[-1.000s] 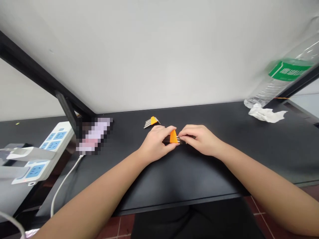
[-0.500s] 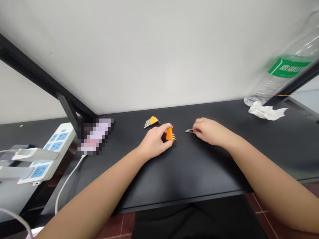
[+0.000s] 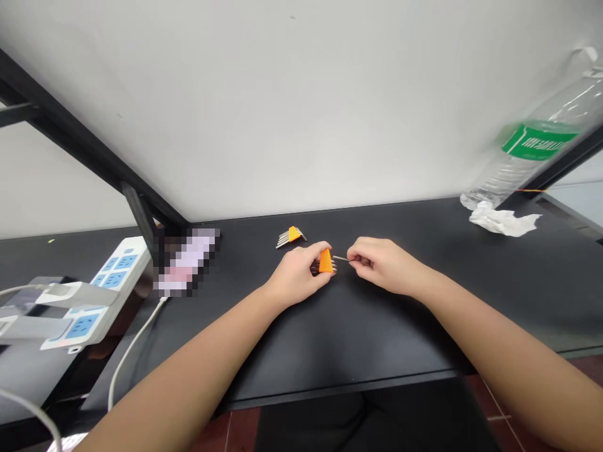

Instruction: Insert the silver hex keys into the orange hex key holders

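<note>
My left hand [image 3: 298,276] is closed around an orange hex key holder [image 3: 326,261], gripped between thumb and fingers. Several metal key ends stick out of the holder's right side. Just to the right, my right hand [image 3: 384,263] pinches a thin metal hex key [image 3: 341,258], its free tip pointing left, close to the holder; I cannot tell whether the tip touches it. Behind my left hand, a second orange holder [image 3: 294,233] filled with several hex keys lies on the black tabletop [image 3: 339,339].
At the right stand a clear plastic bottle [image 3: 537,143] with a green label, leaning by the wall, and a crumpled white tissue [image 3: 504,220]. On the left are a blurred-out phone [image 3: 191,260] on a white cable [image 3: 136,345], a power strip [image 3: 110,276] with plugs, and a black metal frame [image 3: 94,147].
My right hand has moved left, bringing a hex key up to the orange holder. My left hand keeps its grip on the holder. The camera view has shifted slightly.
</note>
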{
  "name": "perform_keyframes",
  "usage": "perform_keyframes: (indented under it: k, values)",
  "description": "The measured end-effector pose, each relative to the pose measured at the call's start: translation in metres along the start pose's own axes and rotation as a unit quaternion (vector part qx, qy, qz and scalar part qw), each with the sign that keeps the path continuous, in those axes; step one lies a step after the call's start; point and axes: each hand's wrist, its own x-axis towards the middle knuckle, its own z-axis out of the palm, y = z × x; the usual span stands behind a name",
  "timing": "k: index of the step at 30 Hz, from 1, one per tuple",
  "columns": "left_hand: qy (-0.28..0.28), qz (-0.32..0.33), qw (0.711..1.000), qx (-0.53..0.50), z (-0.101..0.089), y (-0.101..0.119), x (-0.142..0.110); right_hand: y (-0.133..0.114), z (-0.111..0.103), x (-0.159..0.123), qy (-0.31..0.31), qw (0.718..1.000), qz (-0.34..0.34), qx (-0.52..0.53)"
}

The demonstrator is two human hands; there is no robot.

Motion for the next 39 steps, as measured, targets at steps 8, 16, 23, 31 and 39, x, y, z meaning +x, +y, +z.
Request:
perform_keyframes:
  k: [8, 16, 23, 31, 39]
  values:
    - [-0.012, 0.025, 0.999, 0.025, 0.0, 0.001, -0.001, 0.0, 0.003, -0.003, 0.005, 0.999, -0.043, -0.031]
    - [-0.016, 0.033, 0.998, 0.05, 0.001, 0.003, -0.002, 0.0, 0.003, -0.005, -0.003, 0.998, -0.051, -0.042]
    - [-0.011, 0.026, 0.997, 0.066, 0.0, 0.003, -0.001, -0.005, -0.001, -0.006, 0.0, 0.998, -0.038, -0.053]
    - [-0.001, 0.029, 0.997, 0.078, 0.002, 0.001, -0.003, 0.0, -0.001, -0.007, -0.015, 0.999, -0.038, -0.034]
    - [0.022, 0.082, 0.991, 0.104, 0.004, 0.007, -0.001, -0.013, 0.013, -0.001, -0.002, 0.998, -0.048, 0.028]
